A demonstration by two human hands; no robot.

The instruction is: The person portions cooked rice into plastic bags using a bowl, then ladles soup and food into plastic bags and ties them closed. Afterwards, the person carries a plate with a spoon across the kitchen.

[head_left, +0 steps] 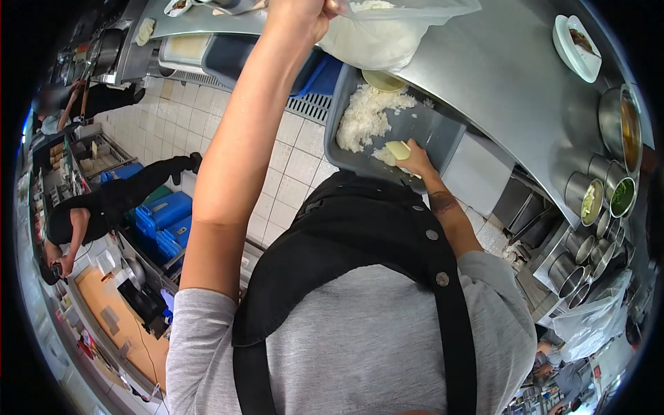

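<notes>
At the top, my left hand (308,17) grips the edge of a clear plastic bag (377,43) bulging with white rice, its mouth spread over the steel counter's edge. Below it, a grey tub (443,128) holds loose cooked rice (361,114) heaped toward its left side. My right hand (416,159) reaches into the tub's near side, closed around a pale yellow scoop (398,149) low against some rice. How the fingers wrap its handle is partly hidden. A pale yellow bowl (384,81) rests at the tub's far edge, partly under the bag.
The steel counter (477,66) carries a white dish (577,48) and a metal bowl (620,128). Metal containers (588,200) line the right. A white box (477,173) adjoins the tub. Two people (104,207) stand across the tiled floor (283,155).
</notes>
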